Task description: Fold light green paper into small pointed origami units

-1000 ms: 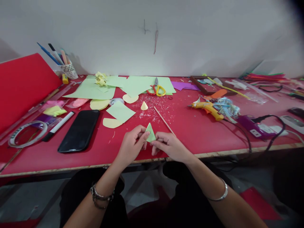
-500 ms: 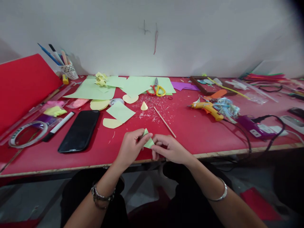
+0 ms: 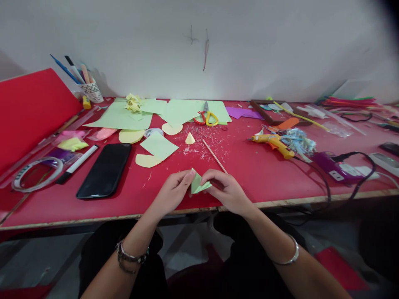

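Note:
Between my hands, over the front of the red table [image 3: 249,178], is a small folded piece of light green paper [image 3: 197,184]. My left hand [image 3: 173,192] pinches its left edge between thumb and fingers. From the other side, my right hand [image 3: 225,190] grips the right part, its fingers bent over the fold. Some of the paper is hidden behind the fingers. Beyond the hands stand a small cream paper cone [image 3: 190,138] and a thin wooden stick [image 3: 215,156]. A light green paper square [image 3: 159,146] lies to the left, overlapping a cut cream paper piece [image 3: 147,160].
A black phone [image 3: 104,171] and a marker [image 3: 77,163] lie on the left. Scissors [image 3: 206,116] rest on green sheets [image 3: 177,111] at the back. On the right are a yellow glue gun [image 3: 274,143], its cord, and a purple power strip [image 3: 333,166]. White scraps litter the middle.
The green paper has turned and shows a wider, more opened fold. My right hand's fingers have shifted up onto it, while my left hand has moved slightly left.

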